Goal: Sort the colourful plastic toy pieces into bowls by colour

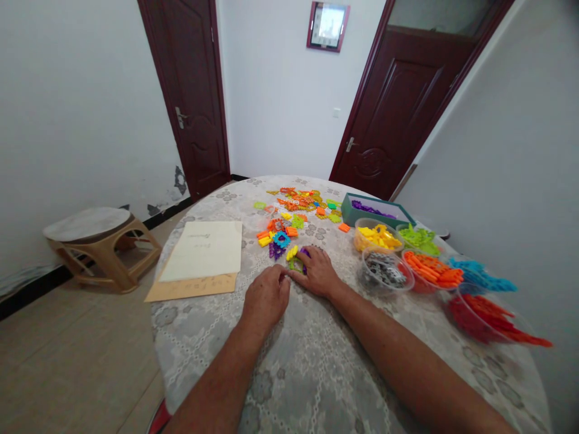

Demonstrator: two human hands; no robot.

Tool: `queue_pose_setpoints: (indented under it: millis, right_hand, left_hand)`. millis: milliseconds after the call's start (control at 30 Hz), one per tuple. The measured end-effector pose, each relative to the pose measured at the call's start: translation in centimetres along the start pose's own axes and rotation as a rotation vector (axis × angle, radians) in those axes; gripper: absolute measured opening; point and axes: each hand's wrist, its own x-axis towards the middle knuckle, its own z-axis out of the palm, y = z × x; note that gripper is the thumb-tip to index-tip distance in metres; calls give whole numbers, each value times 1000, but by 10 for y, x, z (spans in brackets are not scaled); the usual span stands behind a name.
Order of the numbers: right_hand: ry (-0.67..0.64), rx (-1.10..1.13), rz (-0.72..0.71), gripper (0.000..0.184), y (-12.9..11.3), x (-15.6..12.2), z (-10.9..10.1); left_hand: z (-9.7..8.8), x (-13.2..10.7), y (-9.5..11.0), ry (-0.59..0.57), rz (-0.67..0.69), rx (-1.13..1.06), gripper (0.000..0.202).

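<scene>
Pieces (295,264) in yellow, lime and purple sit mid-way across the worktop (294,374), held by the fingers of the right hand (315,272). At their seven o'clock, the left hand (266,293) bunches its fingers narrow — any grip, I cannot tell. Paper (210,250) lies at nine o'clock.

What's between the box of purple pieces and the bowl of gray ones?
In the head view, a bowl of yellow pieces sits between the box and the gray bowl.
</scene>
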Motion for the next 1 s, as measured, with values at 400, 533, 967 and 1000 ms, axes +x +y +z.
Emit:
queue_pose_setpoints:
  millis: [400,533,967,1000]
  right_hand:
    - [-17,464,-42,63,6,-83,-39]
    - [181,496,123,49,29,-94,-30]
    - [64,12,116,29,22,-87,-31]
    - [42,-20,111,26,21,-87,-34]
  left_hand:
    - [8,-6,-2,-170,174,134,33]
    - [9,-7,0,-198,198,183,33]
    - [11,-6,2,-225,273,269,29]
    - [11,-6,1,-224,276,264,29]
